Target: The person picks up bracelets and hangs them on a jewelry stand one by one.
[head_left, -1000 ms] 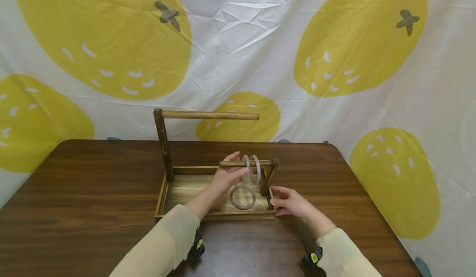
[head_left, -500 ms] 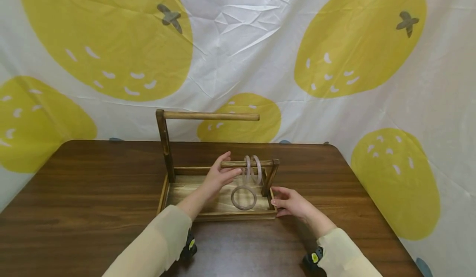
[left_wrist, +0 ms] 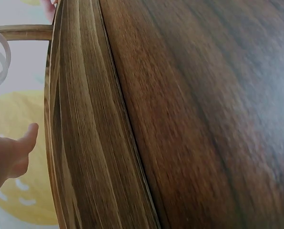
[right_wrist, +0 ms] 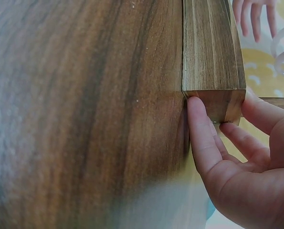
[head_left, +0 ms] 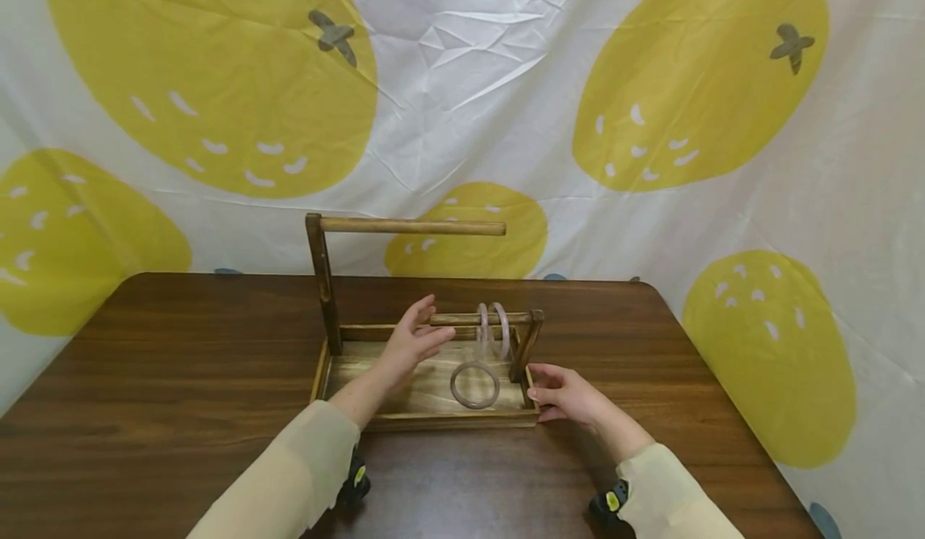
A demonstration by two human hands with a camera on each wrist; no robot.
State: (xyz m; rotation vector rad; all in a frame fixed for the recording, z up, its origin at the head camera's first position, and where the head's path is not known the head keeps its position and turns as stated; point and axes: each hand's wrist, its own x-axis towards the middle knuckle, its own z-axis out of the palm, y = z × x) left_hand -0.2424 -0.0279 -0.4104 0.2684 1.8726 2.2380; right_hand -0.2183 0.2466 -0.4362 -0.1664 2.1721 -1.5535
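A brown wooden jewelry stand [head_left: 441, 422] with a shallow tray base sits on the table. On its lower bar [head_left: 455, 319] hang two pale bangles [head_left: 505, 332] near the right post, and another bangle [head_left: 474, 406] lies in the tray. My left hand [head_left: 397, 356] hovers over the tray by the bar's free end, fingers spread and holding nothing. My right hand [head_left: 574, 398] grips the tray's right end wall. In the right wrist view, the thumb is at the wall's top edge, with fingers [right_wrist: 201, 129] against the outer face.
The taller upper bar [head_left: 412, 226] extends rightward from the left post [head_left: 323, 286], above the left hand. A brown wooden table [head_left: 181, 362] spreads around the stand. Behind it hangs a white cloth [head_left: 470, 121] printed with yellow fruit.
My left hand has drawn back leftward from the bangles along the lower bar, past its free end. My right hand stays at the tray's end, and the bangles have not visibly shifted.
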